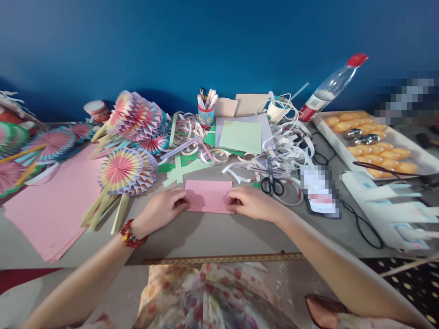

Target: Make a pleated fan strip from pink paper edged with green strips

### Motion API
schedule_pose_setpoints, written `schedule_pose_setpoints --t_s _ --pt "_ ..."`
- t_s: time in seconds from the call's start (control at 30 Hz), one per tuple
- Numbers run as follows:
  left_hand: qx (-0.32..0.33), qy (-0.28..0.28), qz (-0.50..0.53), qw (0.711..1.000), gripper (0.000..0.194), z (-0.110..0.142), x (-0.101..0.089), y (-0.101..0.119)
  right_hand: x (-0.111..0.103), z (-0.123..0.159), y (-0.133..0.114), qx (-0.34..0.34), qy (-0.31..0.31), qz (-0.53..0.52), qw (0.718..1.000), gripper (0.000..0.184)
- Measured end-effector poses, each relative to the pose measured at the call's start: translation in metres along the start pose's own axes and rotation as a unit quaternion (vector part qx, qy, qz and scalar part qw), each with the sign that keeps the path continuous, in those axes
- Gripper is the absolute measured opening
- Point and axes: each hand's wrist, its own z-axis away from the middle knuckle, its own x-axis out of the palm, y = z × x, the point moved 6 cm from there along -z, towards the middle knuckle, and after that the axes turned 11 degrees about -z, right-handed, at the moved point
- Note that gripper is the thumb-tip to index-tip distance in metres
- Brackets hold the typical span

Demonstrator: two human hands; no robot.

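A folded-looking rectangle of pink paper (pixel 208 195) lies in front of me near the table's front edge. My left hand (pixel 168 203) pinches its left end, thumb toward me and fingers curled. At the right end my right hand (pixel 248 202) grips the paper between thumb and fingertips. Black-handled scissors (pixel 272 183) rest just beyond my right hand, beside curled paper strips (pixel 284 153). To the left of my left hand lie pleated paper fans (pixel 125 171) in pink, yellow and lilac on pale sticks.
Large pink sheets (pixel 58 205) cover the table's left side. Behind are green paper (pixel 240 136), a pen cup (pixel 206 114) and a tilted plastic bottle (pixel 331 89). To the right stand a white box of yellow pieces (pixel 380 155), a phone-like object (pixel 318 192) and a power strip (pixel 387 210) with cables.
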Motion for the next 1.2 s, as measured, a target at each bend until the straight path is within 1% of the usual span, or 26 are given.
schedule_pose_setpoints --t_s 0.43,0.6,0.67,0.73,0.87,1.0,1.2 --pt "-0.008 0.006 -0.003 1.0 0.018 0.0 0.001 -0.001 -0.001 0.0 -0.002 0.009 0.0 0.011 1.0 0.004" --pt "-0.006 0.004 0.018 1.0 0.019 0.002 0.004 -0.005 -0.005 -0.005 -0.008 0.013 -0.032 0.029 0.999 0.007" --pt "-0.007 0.001 0.016 1.0 0.02 0.001 0.006 -0.007 -0.008 -0.008 -0.01 0.016 -0.047 0.028 0.998 0.006" --pt "-0.002 -0.007 0.015 1.0 0.022 0.0 0.007 -0.009 -0.011 -0.01 -0.011 0.021 -0.057 0.027 0.998 0.003" --pt "0.014 -0.035 0.016 0.999 0.024 -0.004 0.008 -0.011 -0.013 -0.014 -0.007 0.028 -0.081 0.028 0.996 0.006" --pt "0.002 -0.054 0.023 0.998 0.026 -0.006 0.007 -0.01 -0.012 -0.018 -0.004 0.019 -0.095 0.029 0.995 0.009" --pt "-0.017 -0.073 0.017 0.997 0.026 -0.005 0.005 -0.006 -0.011 -0.023 0.0 0.001 -0.099 0.044 0.994 0.01"
